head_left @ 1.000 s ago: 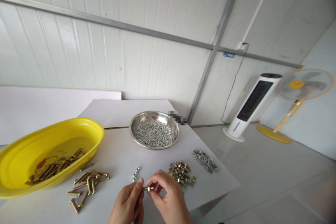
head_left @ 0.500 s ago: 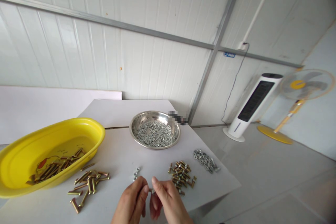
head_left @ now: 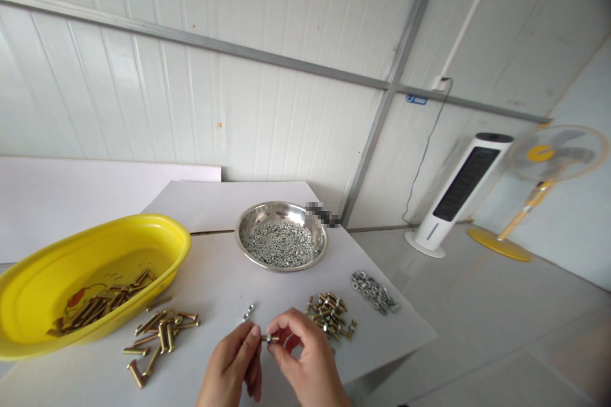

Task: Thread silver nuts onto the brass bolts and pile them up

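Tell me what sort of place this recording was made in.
Probably a small hardware-assembly workroom in a prefab building. The white table holds loose brass-coloured bolts, a steel bowl is full of small metal nuts or washers, and the walls are ribbed white panels.

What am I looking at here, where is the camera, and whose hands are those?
No machine is involved here. These are a person's own bare hands, filmed by one camera worn on their head, looking forward and down. Their left hand and right hand together hold a short brass bolt, with a small silver piece at its end, probably a nut. On the white table are a steel bowl full of nuts, a yellow tub with bolts inside, a loose pile of bolts, a heap of shorter bolts, and a heap of silver rings.
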The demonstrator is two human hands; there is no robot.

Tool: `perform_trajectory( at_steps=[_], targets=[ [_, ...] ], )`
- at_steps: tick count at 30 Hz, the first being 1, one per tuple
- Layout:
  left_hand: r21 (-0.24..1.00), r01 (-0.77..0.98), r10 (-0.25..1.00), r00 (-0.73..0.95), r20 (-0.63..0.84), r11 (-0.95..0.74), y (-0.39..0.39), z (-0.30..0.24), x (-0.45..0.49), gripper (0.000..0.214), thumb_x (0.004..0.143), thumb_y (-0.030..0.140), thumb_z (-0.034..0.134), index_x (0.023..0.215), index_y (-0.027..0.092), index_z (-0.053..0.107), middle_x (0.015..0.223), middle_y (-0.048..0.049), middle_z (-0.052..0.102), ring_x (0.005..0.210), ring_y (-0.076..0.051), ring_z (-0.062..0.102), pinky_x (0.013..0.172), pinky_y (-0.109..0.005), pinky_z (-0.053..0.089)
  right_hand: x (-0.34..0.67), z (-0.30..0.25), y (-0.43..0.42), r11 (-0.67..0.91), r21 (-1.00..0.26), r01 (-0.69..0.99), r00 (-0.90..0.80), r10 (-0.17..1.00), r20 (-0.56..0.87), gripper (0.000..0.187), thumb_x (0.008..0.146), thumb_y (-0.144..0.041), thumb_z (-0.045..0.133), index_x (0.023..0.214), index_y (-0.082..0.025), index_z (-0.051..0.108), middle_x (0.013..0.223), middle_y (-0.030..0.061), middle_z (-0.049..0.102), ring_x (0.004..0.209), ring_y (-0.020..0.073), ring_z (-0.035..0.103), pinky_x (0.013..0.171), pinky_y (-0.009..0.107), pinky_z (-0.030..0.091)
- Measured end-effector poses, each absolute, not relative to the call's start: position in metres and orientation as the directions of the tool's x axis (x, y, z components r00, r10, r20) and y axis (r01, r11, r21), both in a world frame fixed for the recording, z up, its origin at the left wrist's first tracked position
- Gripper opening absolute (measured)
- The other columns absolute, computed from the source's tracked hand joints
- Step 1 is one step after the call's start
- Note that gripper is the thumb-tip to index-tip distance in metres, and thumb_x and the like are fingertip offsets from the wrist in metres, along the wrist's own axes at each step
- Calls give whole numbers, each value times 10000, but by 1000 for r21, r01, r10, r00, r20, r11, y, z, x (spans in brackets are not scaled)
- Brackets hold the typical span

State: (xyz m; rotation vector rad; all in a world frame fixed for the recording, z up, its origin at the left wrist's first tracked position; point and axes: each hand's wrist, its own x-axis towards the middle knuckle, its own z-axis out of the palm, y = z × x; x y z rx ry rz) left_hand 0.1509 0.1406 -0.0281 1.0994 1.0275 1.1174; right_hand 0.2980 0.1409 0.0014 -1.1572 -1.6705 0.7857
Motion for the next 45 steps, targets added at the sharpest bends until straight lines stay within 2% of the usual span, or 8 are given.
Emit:
perform_trajectory(
  at_steps=[5,14,17,22,28,33,37,45],
  targets=[
    [995,-9,981,165,98,-98,138,-21,152,391,908,548,520,714,208,516,498,64,494,430,-111,475,452,-201,376,302,2,140,303,-903,305,-122,953,279,90,855,-235,641,926,-183,659,805,38,705,725,175,667,636,224,488],
    [861,310,913,204,353,-403,129,-24,154,253,963,402,483,807,243,603,733,-16,609,654,-170,573,638,-224,441,299,-13,139,-32,-989,146,-200,978,-61,689,925,-714,335,455,-212,382,384,-26,418,340,93,412,378,202,291],
    [868,317,923,185,338,-382,129,-22,154,278,966,402,477,765,239,578,700,-6,593,632,-164,558,602,-216,421,304,-4,139,27,-985,172,-185,983,-5,668,952,-679,317,568,-179,539,469,2,524,425,118,510,429,202,350],
    [923,263,958,124,258,-283,131,-15,151,319,958,457,472,755,227,558,571,33,546,525,-147,526,555,-219,399,308,10,138,242,-950,199,-154,965,213,262,904,-403,606,1065,-197,623,965,65,688,799,181,646,642,239,501],
    [999,35,991,137,2,-6,140,-26,149,440,894,604,486,702,211,531,443,58,523,426,-139,504,471,-224,385,301,3,141,343,-894,290,-136,939,316,269,716,-12,628,899,-206,666,904,18,691,750,153,663,651,216,513],
    [998,-47,986,162,-35,43,143,-34,150,451,883,606,511,675,206,508,422,76,491,395,-112,475,445,-210,358,303,-1,142,247,-943,222,-116,967,226,87,829,-207,679,895,-160,712,837,63,735,758,194,685,666,249,520],
    [999,24,987,158,23,-28,142,-37,152,440,894,592,504,688,203,527,426,69,508,399,-115,479,451,-211,370,303,-6,141,113,-986,122,-173,981,91,353,929,-455,578,848,-138,712,709,63,715,659,185,664,593,242,503],
    [979,181,992,101,74,-92,142,-34,148,427,914,566,482,686,210,542,429,55,526,426,-145,517,473,-219,387,298,-5,142,196,-931,307,-169,974,149,135,836,-269,681,776,-150,699,678,20,686,641,160,630,565,205,439]
  ],
)
